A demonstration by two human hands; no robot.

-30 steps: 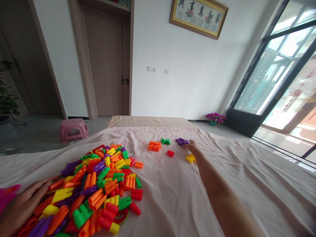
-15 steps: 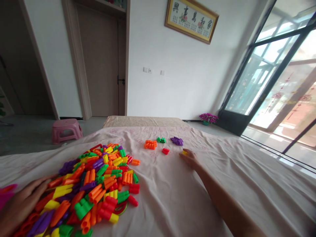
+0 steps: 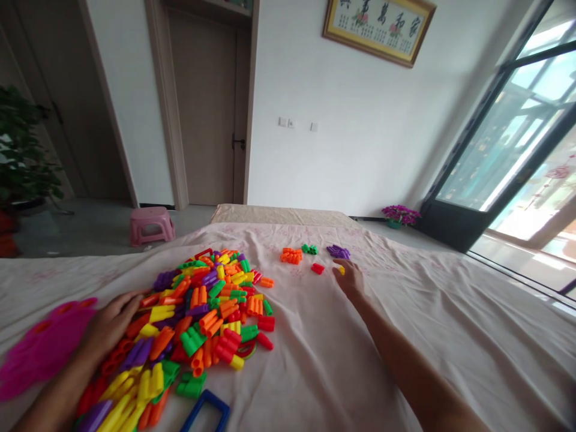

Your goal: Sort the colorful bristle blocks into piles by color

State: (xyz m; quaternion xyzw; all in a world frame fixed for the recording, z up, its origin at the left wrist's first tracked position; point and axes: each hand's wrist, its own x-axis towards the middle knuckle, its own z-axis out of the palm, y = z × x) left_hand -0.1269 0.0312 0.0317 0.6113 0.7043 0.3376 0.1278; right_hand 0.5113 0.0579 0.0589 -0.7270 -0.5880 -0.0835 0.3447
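Observation:
My right hand is stretched out over the cloth, its thumb and fingers around a small yellow toy building block. Just left of it lies a red block, and behind it a small cluster of purple blocks. Orange blocks and green blocks form two more little groups nearby. My left hand rests open, fingers extended, along the left edge of a big mixed heap of plastic blocks. Its fingertips touch the heap.
A pink plastic piece lies left of my left hand. In front, a blue frame-shaped piece sits on the pale cloth. Beyond the cloth stand a pink stool, a potted plant and purple flowers.
The view has turned slightly left and down, bringing the blue frame into sight. My right hand has shifted a little left with the yellow block, toward the red one. My left hand remains at the heap.

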